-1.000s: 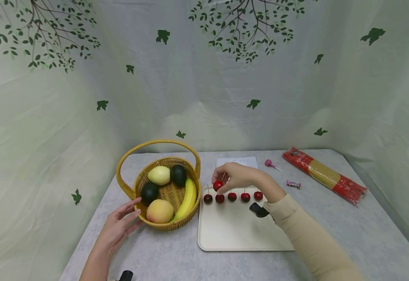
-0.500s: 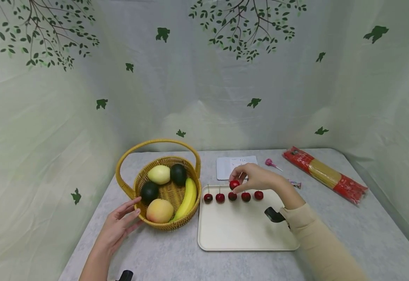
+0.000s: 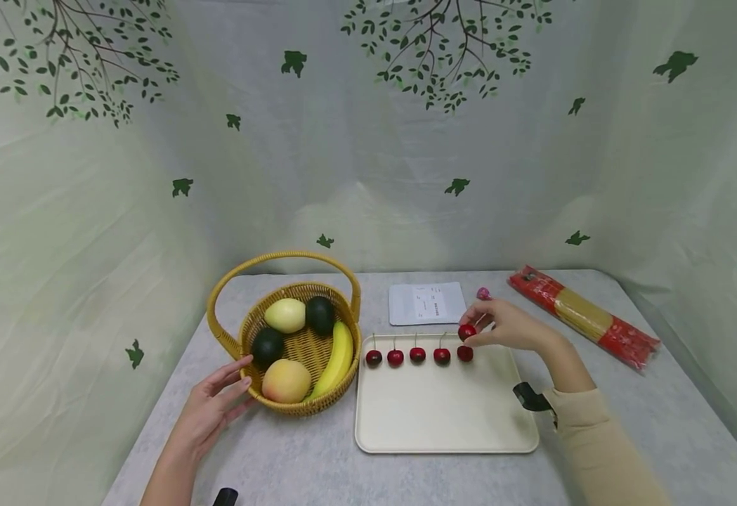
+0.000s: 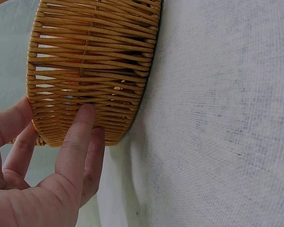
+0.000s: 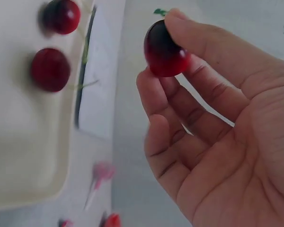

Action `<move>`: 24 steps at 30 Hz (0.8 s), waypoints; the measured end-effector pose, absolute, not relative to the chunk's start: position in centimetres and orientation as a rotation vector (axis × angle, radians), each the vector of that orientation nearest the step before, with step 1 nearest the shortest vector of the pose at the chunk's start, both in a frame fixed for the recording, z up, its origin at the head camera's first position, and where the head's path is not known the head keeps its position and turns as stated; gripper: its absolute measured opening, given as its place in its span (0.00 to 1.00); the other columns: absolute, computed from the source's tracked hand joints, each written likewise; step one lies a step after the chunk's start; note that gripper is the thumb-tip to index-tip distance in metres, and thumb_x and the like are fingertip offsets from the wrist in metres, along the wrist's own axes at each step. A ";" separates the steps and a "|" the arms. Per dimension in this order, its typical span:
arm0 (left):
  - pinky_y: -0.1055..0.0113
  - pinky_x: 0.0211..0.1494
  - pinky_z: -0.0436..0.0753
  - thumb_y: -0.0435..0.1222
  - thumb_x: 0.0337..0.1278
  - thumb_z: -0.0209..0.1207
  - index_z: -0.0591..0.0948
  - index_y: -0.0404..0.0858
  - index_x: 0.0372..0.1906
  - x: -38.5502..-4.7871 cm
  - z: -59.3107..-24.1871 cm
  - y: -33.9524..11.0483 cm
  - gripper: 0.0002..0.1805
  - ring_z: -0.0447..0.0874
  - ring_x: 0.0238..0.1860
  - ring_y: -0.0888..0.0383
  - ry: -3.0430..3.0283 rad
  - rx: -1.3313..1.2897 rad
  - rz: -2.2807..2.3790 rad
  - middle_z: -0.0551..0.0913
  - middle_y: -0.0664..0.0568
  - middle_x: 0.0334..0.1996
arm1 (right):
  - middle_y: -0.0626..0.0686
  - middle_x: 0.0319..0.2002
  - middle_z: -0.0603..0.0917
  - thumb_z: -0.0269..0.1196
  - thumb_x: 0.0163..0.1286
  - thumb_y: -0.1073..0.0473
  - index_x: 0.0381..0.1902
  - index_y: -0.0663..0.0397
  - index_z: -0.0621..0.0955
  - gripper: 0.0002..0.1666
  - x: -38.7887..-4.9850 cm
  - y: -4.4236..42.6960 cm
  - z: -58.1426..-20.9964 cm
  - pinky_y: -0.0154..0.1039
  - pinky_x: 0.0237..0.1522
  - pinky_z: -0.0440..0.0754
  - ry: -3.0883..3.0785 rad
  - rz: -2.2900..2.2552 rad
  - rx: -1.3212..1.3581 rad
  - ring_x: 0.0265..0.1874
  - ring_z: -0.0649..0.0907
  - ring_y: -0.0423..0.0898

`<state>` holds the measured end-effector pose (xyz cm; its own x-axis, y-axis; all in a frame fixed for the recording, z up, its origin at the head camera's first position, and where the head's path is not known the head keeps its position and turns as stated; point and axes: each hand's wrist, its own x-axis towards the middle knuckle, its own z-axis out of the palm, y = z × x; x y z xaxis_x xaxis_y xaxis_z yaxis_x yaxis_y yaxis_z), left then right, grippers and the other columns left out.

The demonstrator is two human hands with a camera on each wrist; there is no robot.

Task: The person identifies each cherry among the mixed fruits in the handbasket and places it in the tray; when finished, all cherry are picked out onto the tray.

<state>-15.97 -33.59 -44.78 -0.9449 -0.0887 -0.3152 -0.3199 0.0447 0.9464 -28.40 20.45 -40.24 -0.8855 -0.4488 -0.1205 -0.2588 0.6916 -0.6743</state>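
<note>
My right hand (image 3: 515,327) pinches a dark red cherry (image 3: 466,332) between thumb and fingers, above the back right part of a cream tray (image 3: 444,422). In the right wrist view the held cherry (image 5: 164,52) is clear of the tray. Along the tray's back edge several cherries with stems lie in a row; the rightmost cherry (image 3: 465,353) is just below my fingers. My left hand (image 3: 211,407) touches the left side of a wicker basket (image 3: 308,346) with extended fingertips. The basket holds a peach (image 3: 287,381), a banana (image 3: 335,360), a yellow-green fruit (image 3: 285,315) and two dark green fruits.
Behind the tray lies a white packet (image 3: 428,303) with printing. A pink lollipop (image 3: 483,293) is partly hidden by my right hand. A long red and gold pasta packet (image 3: 583,316) lies at the back right. The basket's tall handle (image 3: 286,254) arches at its back.
My right hand has moved rightward above the row of cherries, carrying the pinched cherry from near the left end to the right end. The left hand stays at the basket.
</note>
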 end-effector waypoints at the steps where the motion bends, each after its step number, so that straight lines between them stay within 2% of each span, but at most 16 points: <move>1: 0.61 0.63 0.88 0.38 0.79 0.63 0.75 0.51 0.79 -16.0 -44.8 -33.6 0.29 0.76 0.63 0.65 2.141 -0.422 2.017 0.60 0.48 0.76 | 0.51 0.47 0.87 0.79 0.66 0.53 0.53 0.51 0.86 0.20 -28.3 20.9 -40.5 0.46 0.53 0.88 2.637 -0.975 -0.542 0.49 0.83 0.49; 6: 0.62 0.63 0.88 0.38 0.79 0.62 0.73 0.49 0.81 -16.0 -44.8 -33.4 0.30 0.74 0.63 0.65 2.149 -0.414 2.013 0.61 0.49 0.75 | 0.50 0.43 0.85 0.80 0.65 0.54 0.52 0.52 0.87 0.21 -27.9 22.8 -42.2 0.41 0.50 0.84 2.635 -0.954 -0.423 0.45 0.80 0.48; 12: 0.64 0.61 0.88 0.39 0.79 0.63 0.73 0.50 0.80 -15.9 -44.7 -33.5 0.30 0.72 0.64 0.66 2.152 -0.413 2.009 0.60 0.50 0.76 | 0.52 0.43 0.85 0.80 0.64 0.55 0.51 0.55 0.87 0.21 -27.3 24.1 -43.6 0.41 0.48 0.84 2.637 -0.944 -0.362 0.44 0.80 0.49; 24: 0.63 0.62 0.88 0.40 0.79 0.63 0.71 0.49 0.82 -15.4 -44.5 -33.8 0.32 0.76 0.61 0.68 2.146 -0.411 2.011 0.61 0.50 0.74 | 0.52 0.43 0.87 0.80 0.64 0.58 0.49 0.54 0.88 0.18 -27.2 23.4 -45.3 0.39 0.46 0.82 2.633 -0.981 -0.381 0.42 0.80 0.48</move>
<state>-15.40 -33.84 -44.47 -0.9472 -0.0828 -0.3097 -0.3144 0.0518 0.9479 -27.18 23.38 -45.34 -0.9183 -0.3479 -0.1892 -0.1393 0.7310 -0.6680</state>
